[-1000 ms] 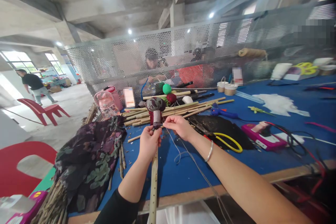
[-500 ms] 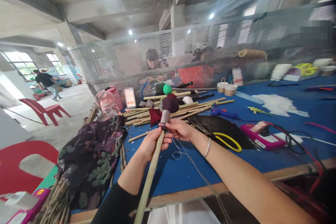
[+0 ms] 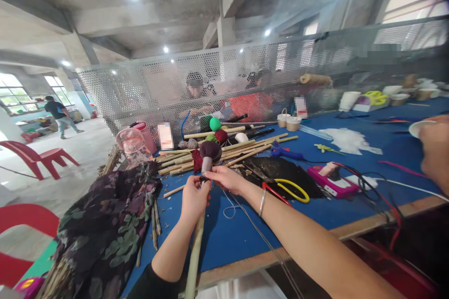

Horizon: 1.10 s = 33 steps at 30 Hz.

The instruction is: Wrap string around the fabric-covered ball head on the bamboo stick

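Observation:
A long pale wooden stick (image 3: 196,250) rises from the front edge of the table, tilted away from me. At its far end is a round dark purple head (image 3: 210,150) on a grey wrapped neck (image 3: 206,164). My left hand (image 3: 193,196) is closed around the stick just below the neck. My right hand (image 3: 226,179) pinches at the base of the grey neck, fingertips close to my left thumb. From beneath my right hand a thin grey cord (image 3: 253,228) loops on the table and hangs over the front edge. The exact spot the fingertips grip is partly hidden.
Several sticks (image 3: 245,154) lie behind my hands near a green ball (image 3: 215,124). Yellow-handled scissors (image 3: 293,190), a blue glue gun (image 3: 286,153) and a pink power strip (image 3: 331,183) lie right. Dark floral cloth (image 3: 108,224) covers the left. Another person's hand (image 3: 437,149) reaches in at right.
My left hand has turned so its back faces up more, with the thumb by the neck. Another person's hand has come in at the right edge. The view has swung right.

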Available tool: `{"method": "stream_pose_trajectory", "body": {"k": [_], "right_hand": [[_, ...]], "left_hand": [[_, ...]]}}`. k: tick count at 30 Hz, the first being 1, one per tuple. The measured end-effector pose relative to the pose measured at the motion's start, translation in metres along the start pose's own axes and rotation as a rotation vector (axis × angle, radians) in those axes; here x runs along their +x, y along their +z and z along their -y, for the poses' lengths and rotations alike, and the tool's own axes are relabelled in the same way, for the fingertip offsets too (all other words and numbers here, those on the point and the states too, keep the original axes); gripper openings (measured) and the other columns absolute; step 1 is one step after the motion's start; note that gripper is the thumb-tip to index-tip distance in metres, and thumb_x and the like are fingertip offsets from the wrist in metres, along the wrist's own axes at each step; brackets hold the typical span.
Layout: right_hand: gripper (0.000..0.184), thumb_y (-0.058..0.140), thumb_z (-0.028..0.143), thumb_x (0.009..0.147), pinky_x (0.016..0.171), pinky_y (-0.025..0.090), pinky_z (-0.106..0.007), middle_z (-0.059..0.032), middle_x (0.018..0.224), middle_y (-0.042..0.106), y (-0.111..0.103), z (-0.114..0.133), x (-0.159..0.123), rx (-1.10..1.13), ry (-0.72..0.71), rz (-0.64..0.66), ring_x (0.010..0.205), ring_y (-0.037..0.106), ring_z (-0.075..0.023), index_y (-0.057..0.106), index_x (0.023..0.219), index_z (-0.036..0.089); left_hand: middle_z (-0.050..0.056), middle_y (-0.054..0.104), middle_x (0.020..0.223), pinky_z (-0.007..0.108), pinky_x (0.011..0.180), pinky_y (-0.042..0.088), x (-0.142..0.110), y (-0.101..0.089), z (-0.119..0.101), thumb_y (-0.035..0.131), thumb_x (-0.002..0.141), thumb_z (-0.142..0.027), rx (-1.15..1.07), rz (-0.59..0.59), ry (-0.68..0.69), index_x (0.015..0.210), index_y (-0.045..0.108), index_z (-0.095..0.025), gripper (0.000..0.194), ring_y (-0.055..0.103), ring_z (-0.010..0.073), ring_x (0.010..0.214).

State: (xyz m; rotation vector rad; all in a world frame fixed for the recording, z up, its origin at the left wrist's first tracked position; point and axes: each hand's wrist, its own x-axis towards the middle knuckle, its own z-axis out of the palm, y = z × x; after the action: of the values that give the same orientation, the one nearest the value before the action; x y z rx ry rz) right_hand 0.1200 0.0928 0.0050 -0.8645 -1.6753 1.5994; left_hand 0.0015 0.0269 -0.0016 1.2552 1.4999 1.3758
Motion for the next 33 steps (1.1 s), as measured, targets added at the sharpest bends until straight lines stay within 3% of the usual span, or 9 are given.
{"method": "stream_pose_trajectory", "body": {"k": [8, 13, 18, 22, 24, 26, 28, 30, 33], "right_hand": [[0.025, 0.062, 0.035, 0.068, 0.044, 0.021, -0.020, 0.0066, 0.049, 0.040, -0.001, 0.002, 0.001, -0.084, -0.187, -0.159, 0.045, 0.031, -0.0049, 0.052, 0.060, 0.014], [0.025, 0.063, 0.035, 0.067, 0.035, 0.011, -0.020, 0.0101, 0.040, 0.029, -0.003, 0.005, 0.000, 0.143, -0.084, -0.056, 0.035, 0.019, -0.0040, 0.046, 0.063, 0.017], [0.028, 0.066, 0.036, 0.067, 0.031, 0.008, -0.017, 0.0112, 0.041, 0.028, -0.007, 0.009, -0.003, 0.314, -0.113, 0.058, 0.034, 0.015, -0.0029, 0.045, 0.073, 0.018], [0.036, 0.065, 0.043, 0.068, 0.031, 0.006, -0.016, 0.0118, 0.041, 0.030, -0.015, 0.008, -0.006, 0.344, -0.026, 0.232, 0.033, 0.013, -0.0023, 0.047, 0.086, 0.017], [0.036, 0.066, 0.043, 0.066, 0.030, 0.006, -0.017, 0.0124, 0.038, 0.027, -0.017, 0.006, -0.006, 0.306, 0.011, 0.192, 0.031, 0.013, -0.0019, 0.047, 0.079, 0.016], [0.034, 0.067, 0.041, 0.065, 0.030, 0.006, -0.017, 0.0119, 0.037, 0.028, -0.017, 0.004, -0.005, 0.238, 0.023, 0.106, 0.030, 0.016, -0.0018, 0.046, 0.073, 0.016], [0.032, 0.066, 0.040, 0.066, 0.029, 0.008, -0.018, 0.0104, 0.039, 0.033, -0.015, 0.002, -0.003, 0.180, 0.022, 0.057, 0.030, 0.019, -0.0021, 0.047, 0.073, 0.015], [0.032, 0.065, 0.041, 0.068, 0.029, 0.010, -0.019, 0.0093, 0.041, 0.037, -0.011, 0.001, -0.001, 0.148, 0.001, 0.055, 0.030, 0.022, -0.0026, 0.050, 0.077, 0.015], [0.032, 0.061, 0.043, 0.072, 0.029, 0.011, -0.019, 0.0089, 0.043, 0.037, -0.010, 0.001, 0.000, 0.106, -0.070, 0.074, 0.031, 0.023, -0.0027, 0.051, 0.079, 0.014]], "left_hand": [[-0.006, 0.048, 0.049, 0.017, 0.032, 0.033, 0.006, -0.005, -0.003, 0.059, 0.069, -0.030, -0.141, -0.006, -0.074, 0.074, 0.041, -0.018, 0.022, 0.044, 0.0076, 0.037], [-0.006, 0.050, 0.051, 0.017, 0.032, 0.032, 0.003, -0.005, -0.013, 0.062, 0.066, -0.033, -0.349, 0.050, -0.032, 0.071, 0.042, -0.017, 0.026, 0.041, 0.0060, 0.036], [-0.003, 0.055, 0.057, 0.015, 0.033, 0.031, -0.001, -0.006, -0.018, 0.064, 0.066, -0.036, -0.547, 0.242, -0.046, 0.072, 0.048, -0.015, 0.027, 0.041, 0.0041, 0.036], [0.002, 0.059, 0.056, 0.015, 0.036, 0.036, -0.003, -0.006, -0.015, 0.054, 0.076, -0.040, -0.551, 0.385, -0.244, 0.081, 0.056, -0.011, 0.030, 0.049, 0.0060, 0.039], [0.008, 0.063, 0.070, 0.016, 0.043, 0.043, -0.003, -0.004, -0.014, 0.048, 0.080, -0.039, -0.552, 0.423, -0.348, 0.089, 0.056, -0.010, 0.031, 0.057, 0.0091, 0.049], [0.010, 0.064, 0.082, 0.020, 0.047, 0.048, -0.005, 0.000, -0.013, 0.046, 0.082, -0.041, -0.501, 0.380, -0.356, 0.099, 0.052, -0.012, 0.034, 0.061, 0.0122, 0.056], [0.007, 0.062, 0.081, 0.021, 0.043, 0.047, -0.007, 0.004, -0.011, 0.050, 0.079, -0.043, -0.399, 0.270, -0.259, 0.106, 0.046, -0.016, 0.038, 0.060, 0.0126, 0.053], [0.001, 0.057, 0.073, 0.018, 0.035, 0.041, -0.008, 0.007, -0.010, 0.059, 0.074, -0.040, -0.307, 0.158, -0.119, 0.105, 0.043, -0.018, 0.042, 0.054, 0.0093, 0.044], [-0.005, 0.050, 0.065, 0.015, 0.029, 0.031, -0.008, 0.008, -0.008, 0.062, 0.071, -0.036, -0.290, 0.108, -0.018, 0.097, 0.042, -0.018, 0.037, 0.043, 0.0046, 0.037]]}}
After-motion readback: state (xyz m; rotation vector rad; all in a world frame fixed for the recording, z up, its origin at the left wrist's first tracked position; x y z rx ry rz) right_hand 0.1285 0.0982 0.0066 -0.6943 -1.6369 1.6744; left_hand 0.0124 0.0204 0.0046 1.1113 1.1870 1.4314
